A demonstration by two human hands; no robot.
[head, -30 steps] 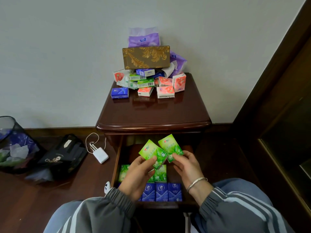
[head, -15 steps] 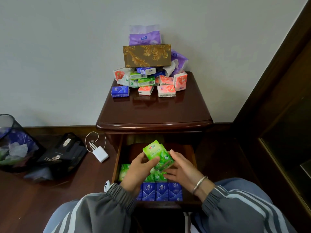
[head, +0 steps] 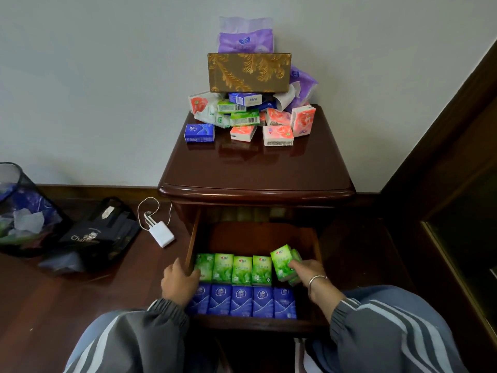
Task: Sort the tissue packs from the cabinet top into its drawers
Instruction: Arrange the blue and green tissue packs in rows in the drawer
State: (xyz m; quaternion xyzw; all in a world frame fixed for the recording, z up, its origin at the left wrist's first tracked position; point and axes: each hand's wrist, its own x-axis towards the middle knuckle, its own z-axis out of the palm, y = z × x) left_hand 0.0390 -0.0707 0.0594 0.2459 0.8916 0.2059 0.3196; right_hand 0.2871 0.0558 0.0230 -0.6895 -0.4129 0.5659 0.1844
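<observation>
The two green packs point(head: 283, 261), earlier raised over the drawer point(head: 258, 235) in both hands, now sit tilted at the right end of the green row point(head: 234, 269), gripped by the right hand point(head: 309, 270) alone. The left hand point(head: 178, 285) now touches the row's left end.

The left grip point(head: 180, 282) covers part of the nearest left blue pack point(head: 200, 301); I can't tell what its fingers hold. Fingertips of the right grip point(head: 309, 270) vanish behind tilted green packs point(head: 281, 261), count unclear. The picture's left edge cuts off the bin point(head: 16, 208).
</observation>
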